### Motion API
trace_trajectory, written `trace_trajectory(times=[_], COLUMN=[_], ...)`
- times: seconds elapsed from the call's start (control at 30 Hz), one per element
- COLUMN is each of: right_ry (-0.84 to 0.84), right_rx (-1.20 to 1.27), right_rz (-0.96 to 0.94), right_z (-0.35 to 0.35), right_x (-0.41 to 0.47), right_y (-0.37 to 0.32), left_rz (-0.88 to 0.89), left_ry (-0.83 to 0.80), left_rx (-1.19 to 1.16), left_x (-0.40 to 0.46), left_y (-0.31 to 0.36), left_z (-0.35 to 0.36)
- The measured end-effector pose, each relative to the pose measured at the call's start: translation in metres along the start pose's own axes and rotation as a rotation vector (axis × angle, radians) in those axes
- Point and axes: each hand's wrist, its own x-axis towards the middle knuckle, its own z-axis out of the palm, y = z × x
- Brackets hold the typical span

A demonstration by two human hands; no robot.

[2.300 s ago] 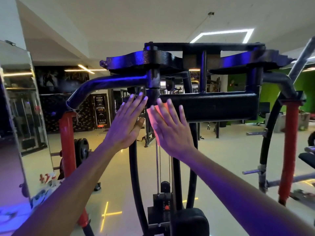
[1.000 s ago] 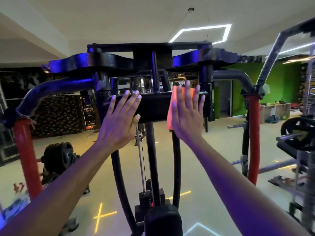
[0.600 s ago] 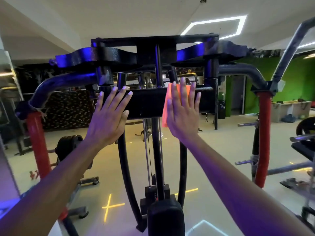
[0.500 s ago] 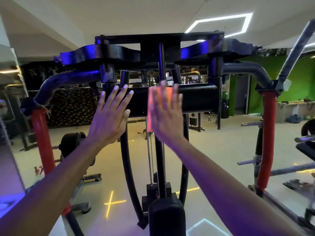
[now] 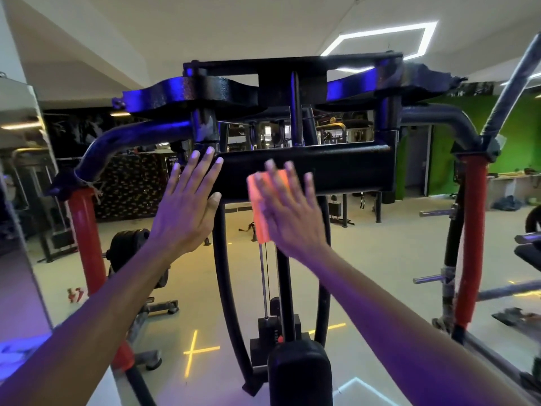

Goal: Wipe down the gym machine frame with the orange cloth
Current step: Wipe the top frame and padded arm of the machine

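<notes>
Open gap under crossbar point(image 5: 336, 168) right of uprights point(image 5: 285, 276); pivot post point(image 5: 205, 127) blocks left end.

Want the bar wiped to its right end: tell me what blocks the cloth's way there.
Nothing visible does. The right hand presses the orange cloth flat on the black crossbar, whose front face runs bare to its right end. The left hand rests on the other side.

Pale glossy floor point(image 5: 380, 259), crossed by yellow light lines point(image 5: 194, 351). Standing on it: black machine frame point(image 5: 336, 168), a weight-plate rack point(image 5: 128, 250), red-padded uprights point(image 5: 85, 238).
</notes>
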Motion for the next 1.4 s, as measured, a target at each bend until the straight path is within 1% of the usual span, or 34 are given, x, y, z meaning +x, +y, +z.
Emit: trace_trajectory(times=[0.07,0.1,0.13,0.17,0.23,0.3,0.37,0.4,0.47,0.53,0.63,0.7,0.77,0.83,0.9,1.0,1.07,1.1,1.2,1.23,1.3,1.4], right_ry=[0.053,0.076,0.081,0.063,-0.002,-0.024,0.010,0.026,0.055,0.060,-0.006,-0.033,0.018,0.056,0.071,0.035,0.010,0.023,0.101,0.108,0.085,0.033], right_rx=[0.027,0.045,0.057,0.070,0.074,0.031,-0.023,-0.033,-0.007,0.035,0.013,-0.028,-0.040,-0.005,0.042,0.005,-0.047,-0.069,-0.103,-0.093,-0.040,-0.025], right_rz=[0.199,0.267,0.278,0.230,0.072,-0.032,-0.042,-0.007,0.079,0.094,-0.054,-0.113,-0.063,0.060,0.128,0.057,0.039,0.075,0.289,0.302,0.218,0.113], right_z=[-0.009,-0.010,-0.008,-0.004,0.004,0.007,0.002,-0.002,-0.007,-0.005,0.007,0.012,0.008,0.001,0.000,0.005,0.003,-0.001,-0.017,-0.019,-0.015,-0.008], right_x=[0.020,0.027,0.031,0.031,0.024,0.025,0.049,0.065,0.090,0.090,0.049,0.042,0.069,0.099,0.105,0.063,0.041,0.042,0.063,0.068,0.062,0.029], right_y=[0.008,0.001,-0.011,-0.025,-0.046,-0.047,-0.041,-0.039,-0.043,-0.055,-0.070,-0.068,-0.067,-0.071,-0.078,-0.079,-0.057,-0.042,-0.010,-0.012,-0.025,-0.027], left_rz=[-0.018,-0.025,-0.031,-0.036,-0.040,-0.039,-0.050,-0.054,-0.048,-0.036,-0.028,-0.016,-0.007,0.000,-0.004,-0.003,0.021,0.037,0.034,0.016,0.015,0.139], left_ry=[0.002,0.005,0.010,0.012,0.007,0.007,0.016,0.015,0.008,0.005,-0.001,-0.004,-0.012,-0.020,-0.025,-0.024,-0.017,-0.009,0.026,0.039,0.062,0.056], left_rx=[-0.020,-0.032,-0.049,-0.071,-0.107,-0.125,-0.149,-0.157,-0.166,-0.186,-0.206,-0.205,-0.207,-0.209,-0.214,-0.215,-0.182,-0.157,-0.078,-0.055,-0.011,0.054], left_x=[-0.002,-0.003,-0.003,-0.004,-0.005,-0.006,-0.004,-0.003,0.000,0.000,-0.002,-0.003,-0.002,0.001,0.001,-0.003,-0.004,-0.003,0.003,0.005,0.008,0.012], left_y=[-0.007,-0.009,-0.012,-0.013,-0.017,-0.023,-0.033,-0.037,-0.042,-0.044,-0.045,-0.049,-0.054,-0.058,-0.060,-0.059,-0.057,-0.055,-0.045,-0.041,-0.029,-0.013], left_z=[-0.001,0.000,0.000,0.001,0.000,-0.002,-0.003,-0.004,-0.003,-0.001,0.002,0.003,0.002,0.002,0.003,0.002,0.003,0.004,0.008,0.009,0.009,0.010])
